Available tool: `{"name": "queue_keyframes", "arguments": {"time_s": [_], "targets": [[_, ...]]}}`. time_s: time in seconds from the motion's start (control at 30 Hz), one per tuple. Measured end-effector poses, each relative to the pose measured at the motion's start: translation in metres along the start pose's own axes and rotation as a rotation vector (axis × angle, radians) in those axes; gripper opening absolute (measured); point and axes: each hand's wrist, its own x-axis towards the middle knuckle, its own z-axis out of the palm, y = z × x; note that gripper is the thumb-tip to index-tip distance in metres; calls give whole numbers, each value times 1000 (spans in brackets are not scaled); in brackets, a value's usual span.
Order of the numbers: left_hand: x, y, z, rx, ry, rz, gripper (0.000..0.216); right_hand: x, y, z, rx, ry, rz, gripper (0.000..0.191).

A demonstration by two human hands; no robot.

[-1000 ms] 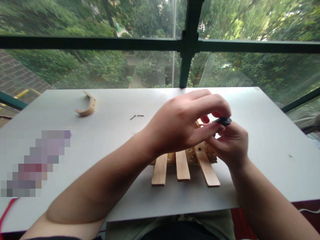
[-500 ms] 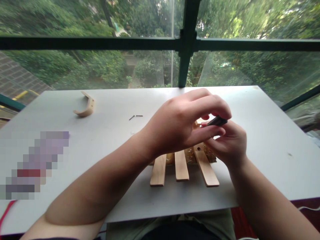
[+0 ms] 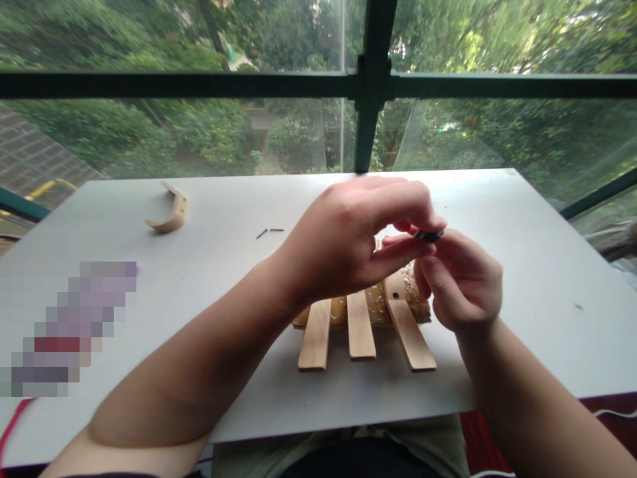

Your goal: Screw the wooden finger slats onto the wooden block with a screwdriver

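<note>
My left hand [image 3: 368,232] reaches over a gold-brown speckled block [image 3: 338,312], thumb and fingers closed on a short dark ridged handle [image 3: 428,235], perhaps of a screwdriver. Its working end is hidden. Close beside it my right hand [image 3: 462,279] has its thumb and fingers curled together, and what they pinch, if anything, is out of sight. Three pale wooden strips rest across the block: a left strip [image 3: 314,335], a middle strip [image 3: 361,325] and a right strip [image 3: 412,332] with a dark hole. My left hand covers their far parts.
A curved wooden piece [image 3: 174,216] with small holes lies at the table's back left. Two dark screws [image 3: 269,232] lie left of my hand. A blurred-out patch [image 3: 70,332] covers something at the left. Windows [image 3: 223,133] stand behind the white table [image 3: 542,299].
The dark handle now shows less of its length and sits slightly higher. My left fingers have drawn a little to the left, and my right hand has shifted slightly right, uncovering more of the block.
</note>
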Motion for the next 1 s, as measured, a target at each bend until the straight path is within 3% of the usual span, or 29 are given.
{"name": "queue_keyframes", "arguments": {"time_s": [0.33, 0.57, 1.0], "targets": [[-1, -5, -2, -156, -8, 3, 7, 7, 0, -1, 44, -78, -39, 31], [-1, -2, 0, -223, -49, -32, 8, 8, 1, -5, 50, -61, 54, 13], [1, 2, 2, -62, 5, 55, 8, 10, -4, -2, -42, -32, 18, 22]]}}
